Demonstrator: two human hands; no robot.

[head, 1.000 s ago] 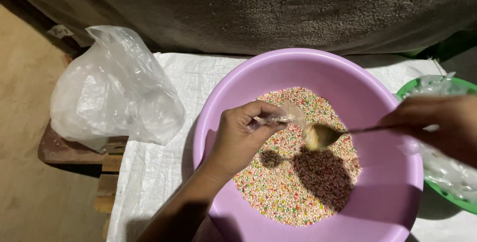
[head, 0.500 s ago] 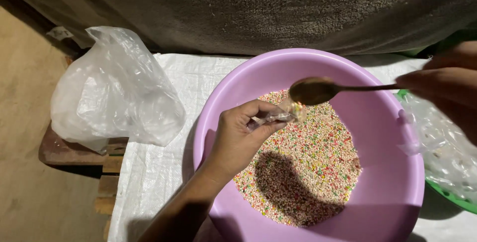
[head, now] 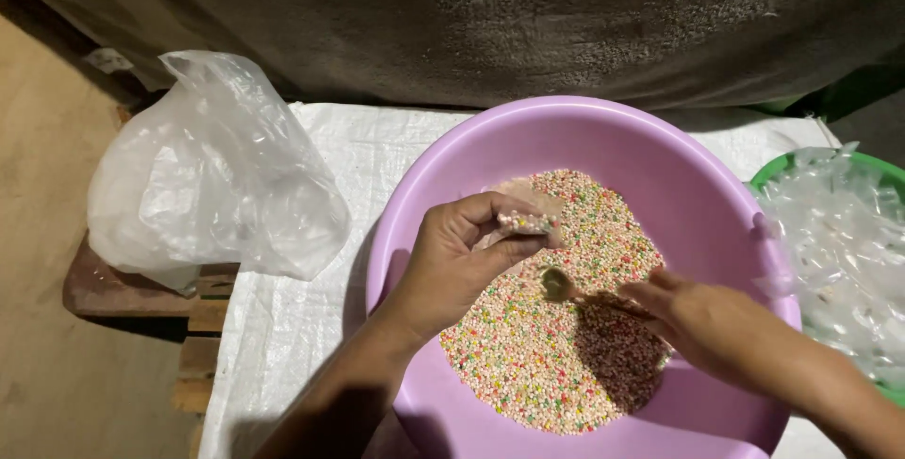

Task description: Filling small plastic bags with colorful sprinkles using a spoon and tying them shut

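Observation:
A wide purple basin point(head: 528, 143) holds a heap of tiny multicoloured beads point(head: 547, 365). My left hand point(head: 462, 256) hovers over the beads and pinches a small clear packet point(head: 523, 219) partly filled with them. My right hand point(head: 707, 322) comes in from the right, low over the heap, gripping a metal spoon point(head: 556, 283) whose bowl sits just under the packet and close to my left fingers.
A crumpled clear plastic bag point(head: 212, 181) lies on the left over a white woven sheet point(head: 311, 327) and a wooden bench edge point(head: 123, 294). A green basin point(head: 778, 169) at the right holds several clear packets. A dark cloth wall stands behind.
My right hand lifted the spoon up and to the right, then brought it back down to the beads beside my left hand. The left hand and packet stayed nearly still.

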